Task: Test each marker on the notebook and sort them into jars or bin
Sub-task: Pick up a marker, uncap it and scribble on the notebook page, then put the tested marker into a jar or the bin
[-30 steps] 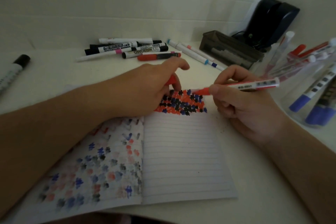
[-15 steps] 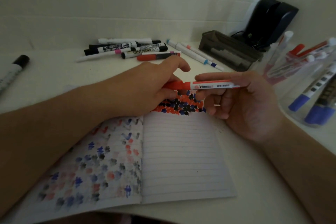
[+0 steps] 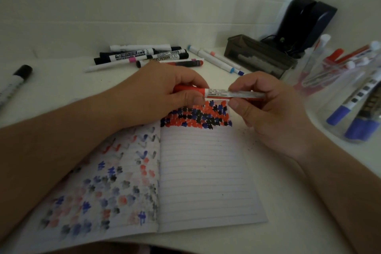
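Note:
An open lined notebook lies on the white table, with red, blue and black test marks across the top of its right page and on its left page. Above those marks I hold a red marker level. My left hand grips its red cap. My right hand pinches the white barrel. The cap sits on the marker's tip. At the right stand clear jars: one with red markers, one with blue markers.
Several loose markers lie in a heap at the back of the table. A single black-capped marker lies at the far left. A dark bin and a black device stand at the back right.
The right hand lifted the red marker off the page and turned it level. The left hand brought the cap onto its tip, and both hands came together above the marks.

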